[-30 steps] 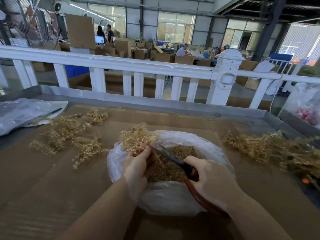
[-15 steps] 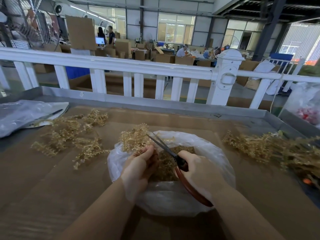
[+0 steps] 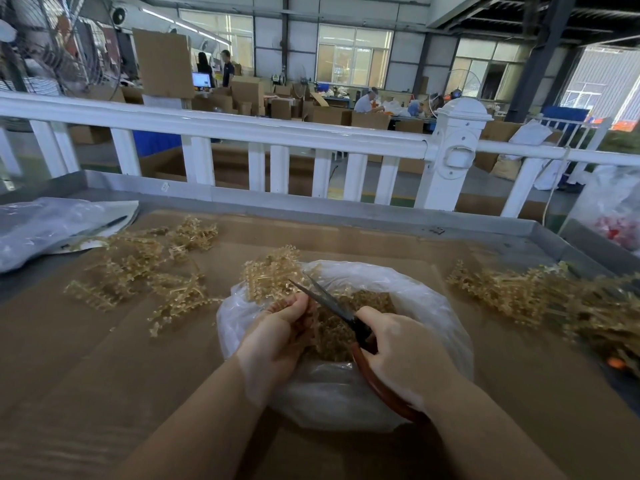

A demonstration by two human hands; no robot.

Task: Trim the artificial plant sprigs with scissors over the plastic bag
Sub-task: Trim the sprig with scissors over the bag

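Two hands worked over the bag (image 3: 429,306) on the surface (image 3: 104,375). My left hand (image 3: 277,337) pinched a sprig (image 3: 272,273) that fanned up and away from it. My right hand (image 3: 401,351) clasped the scissors (image 3: 329,303), blades slightly parted, pointing up-left toward the stem just beside the left fingertips.

Thin translucent white plastic bag (image 3: 429,306): glossy, crinkled film. Golden-tan artificial plant sprigs (image 3: 273,271): moulded plastic, bumpy, faint sheen. Dark-bladed scissors (image 3: 329,303): smooth metal blades, glossy reddish-brown handle loops. Brown cardboard table covering (image 3: 104,358): matt, finely ribbed. Grey table rim (image 3: 311,206): dull metal. White railing (image 3: 242,129): smooth, semi-gloss.
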